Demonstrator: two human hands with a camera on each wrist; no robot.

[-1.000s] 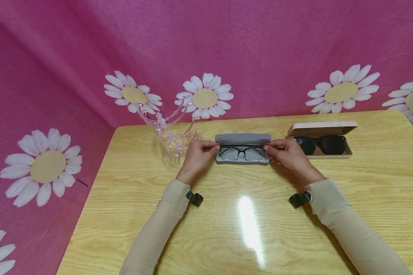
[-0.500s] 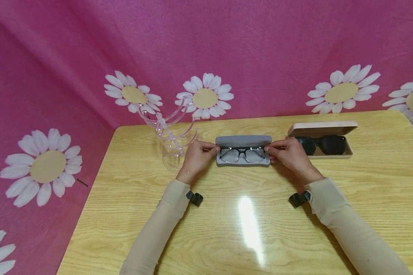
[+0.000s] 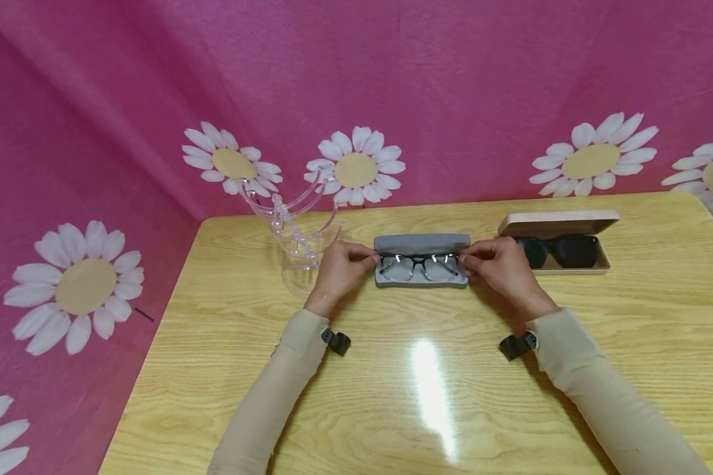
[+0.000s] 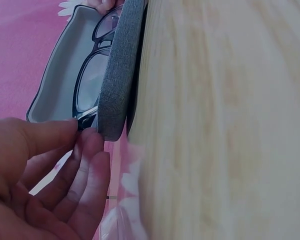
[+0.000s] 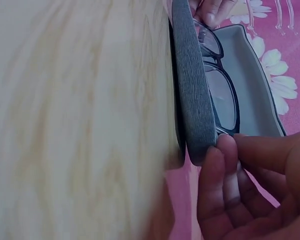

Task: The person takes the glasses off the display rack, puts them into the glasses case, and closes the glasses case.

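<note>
Black-framed eyeglasses [image 3: 420, 266] with clear lenses sit in an open grey glasses case [image 3: 422, 244], lenses facing me. My left hand [image 3: 346, 274] pinches the left end of the frame near the hinge; in the left wrist view its thumb and fingertips meet there, at the corner of the case. At the opposite end, my right hand [image 3: 502, 270] pinches the other hinge, its fingers touching the case's end in the right wrist view. The folded temples are mostly hidden behind the lenses and the case wall [image 4: 121, 75].
A second open case [image 3: 558, 218], beige outside, holds dark sunglasses [image 3: 573, 251] just right of my right hand. Behind my left hand stands a clear plastic glasses stand [image 3: 297, 231] with curved arms. A pink flowered cloth [image 3: 451, 99] hangs behind the wooden table [image 3: 368, 396].
The grey case has shifted slightly toward me, and the eyeglasses have tipped and settled a little lower in it. Both hands keep nearly the same places.
</note>
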